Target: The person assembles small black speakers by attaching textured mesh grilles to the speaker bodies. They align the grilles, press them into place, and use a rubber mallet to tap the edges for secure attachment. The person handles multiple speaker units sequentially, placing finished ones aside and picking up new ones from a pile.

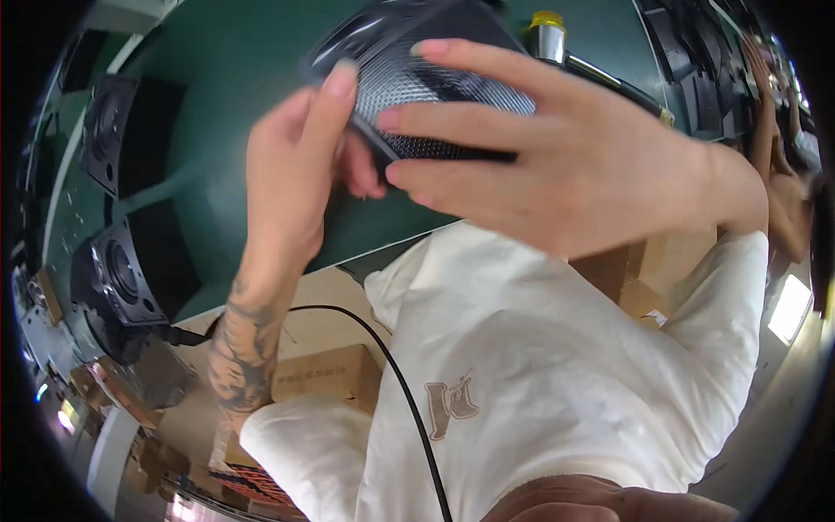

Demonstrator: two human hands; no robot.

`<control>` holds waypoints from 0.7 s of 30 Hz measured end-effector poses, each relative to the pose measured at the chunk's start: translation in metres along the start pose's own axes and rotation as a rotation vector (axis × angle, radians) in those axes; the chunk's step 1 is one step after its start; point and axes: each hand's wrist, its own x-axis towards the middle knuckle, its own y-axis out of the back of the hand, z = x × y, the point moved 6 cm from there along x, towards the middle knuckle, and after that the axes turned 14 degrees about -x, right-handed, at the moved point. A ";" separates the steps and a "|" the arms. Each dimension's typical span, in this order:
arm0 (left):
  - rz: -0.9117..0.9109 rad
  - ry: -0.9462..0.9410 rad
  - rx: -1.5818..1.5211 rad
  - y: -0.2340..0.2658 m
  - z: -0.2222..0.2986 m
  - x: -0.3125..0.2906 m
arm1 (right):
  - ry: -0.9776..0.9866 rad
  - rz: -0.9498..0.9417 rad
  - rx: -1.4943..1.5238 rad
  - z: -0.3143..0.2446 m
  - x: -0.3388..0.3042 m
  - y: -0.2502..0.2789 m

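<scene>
A black speaker box [461, 26] with a shiny mesh grille [452, 91] is in front of me at the top of the head view, over the green table. My left hand [304, 148] grips its left edge, thumb on the front face and the other fingers bent beneath. Across the grille lies my right hand [557, 148], its fingers stretched out and spread, fingertips toward the left edge. Both hands are slightly blurred, and much of the speaker's near side is hidden behind the right hand.
A mallet [548, 39] with a yellow-tipped metal head lies right of the speaker. Two black speakers [122, 270] stand along the table's left side. Several black parts [687, 65] sit far right, near other people's arms [765, 113]. A cardboard box [326, 374] and black cable [400, 374] are nearer me.
</scene>
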 end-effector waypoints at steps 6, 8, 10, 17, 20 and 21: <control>-0.092 -0.562 0.252 0.033 0.052 -0.047 | -0.368 0.102 0.271 0.045 -0.077 0.004; -0.031 -0.752 0.358 0.042 0.069 -0.030 | -0.633 0.206 0.435 0.045 -0.094 -0.005; -0.024 -0.687 0.430 0.010 0.066 0.003 | -0.881 0.321 0.557 0.036 -0.092 -0.024; -0.317 -0.344 0.343 -0.029 0.031 0.019 | -0.907 0.313 0.941 0.048 -0.086 -0.058; -0.235 -0.309 0.215 -0.034 0.021 0.011 | -0.795 0.148 0.797 0.045 -0.076 -0.047; -0.234 -0.300 0.247 -0.033 0.020 0.010 | -0.792 0.186 0.770 0.045 -0.075 -0.045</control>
